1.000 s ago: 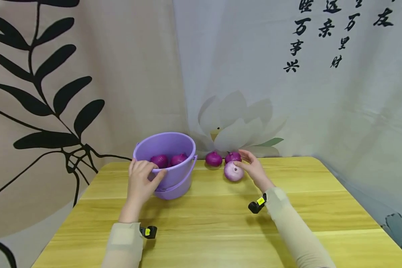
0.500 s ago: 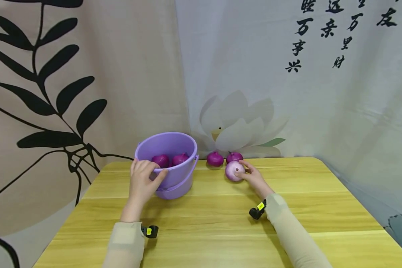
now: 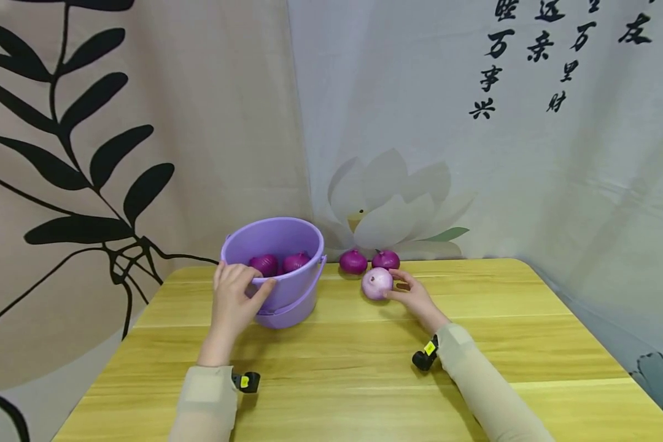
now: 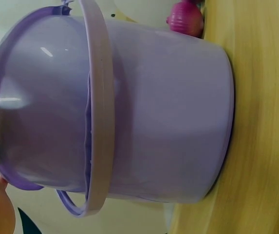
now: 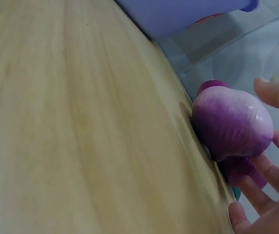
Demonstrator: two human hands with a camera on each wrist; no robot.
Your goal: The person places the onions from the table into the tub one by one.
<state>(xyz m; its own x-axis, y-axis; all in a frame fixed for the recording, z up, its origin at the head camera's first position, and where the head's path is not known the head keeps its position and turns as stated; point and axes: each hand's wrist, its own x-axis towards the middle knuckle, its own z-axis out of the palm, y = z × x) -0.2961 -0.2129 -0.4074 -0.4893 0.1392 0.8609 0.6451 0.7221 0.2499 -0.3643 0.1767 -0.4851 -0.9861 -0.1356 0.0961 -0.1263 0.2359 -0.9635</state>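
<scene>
Yellow wooden table (image 3: 331, 387): my left hand (image 3: 236, 296) pinches purple plastic bucket (image 3: 287, 291); at its three o'clock, spread right hand (image 3: 417, 299) should cup round lilac onion (image 3: 376, 283).

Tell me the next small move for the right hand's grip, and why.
I'd probably close the right grip further round the pale onion: in the head view it reaches only the onion's right side, and its fingers look spread in the right wrist view, so lifting now might slip. The left grip holds the bucket's rim.
</scene>
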